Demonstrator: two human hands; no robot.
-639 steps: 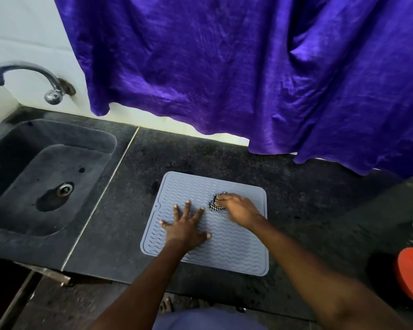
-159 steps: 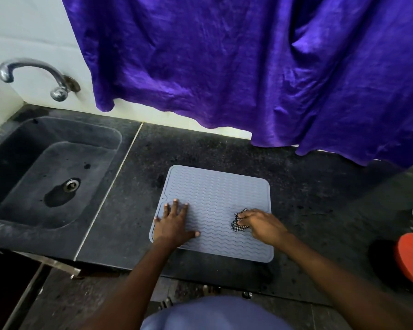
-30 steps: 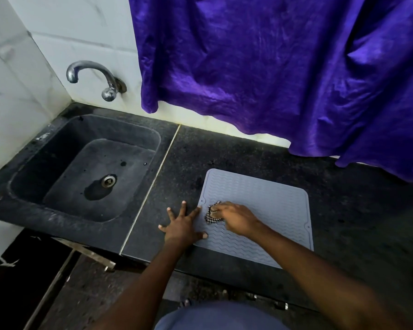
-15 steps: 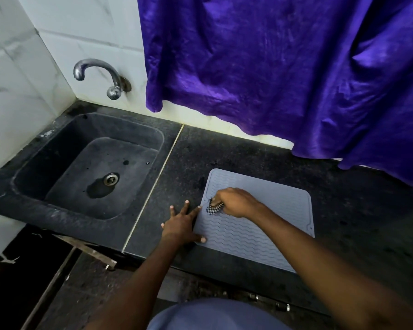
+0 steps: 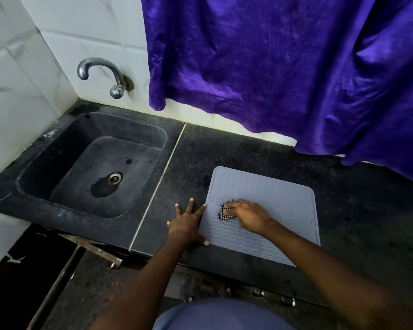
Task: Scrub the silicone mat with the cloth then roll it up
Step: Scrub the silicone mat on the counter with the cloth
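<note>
At frame left sits the sink (image 5: pixel 93 163). Lower centre, the left hand (image 5: pixel 187 222) lies flat with fingers spread at the silicone mat (image 5: pixel 272 210)'s left edge, likely pinning it. Just right, the right hand (image 5: pixel 248 215) grips the bunched checkered cloth (image 5: pixel 224 211), pressing it onto the mat, which lies flat on the table (image 5: pixel 355 222).

Grey silicone mat (image 5: pixel 272 210) lying flat on the dark counter (image 5: pixel 248 153). Right hand (image 5: pixel 249 215) has a bunched checkered cloth (image 5: pixel 225 211) pressed near the mat's left edge, left hand (image 5: pixel 187 222) spread flat at that edge. Sink (image 5: pixel 57 151) off left, purple curtain (image 5: pixel 284 67) behind.
</note>
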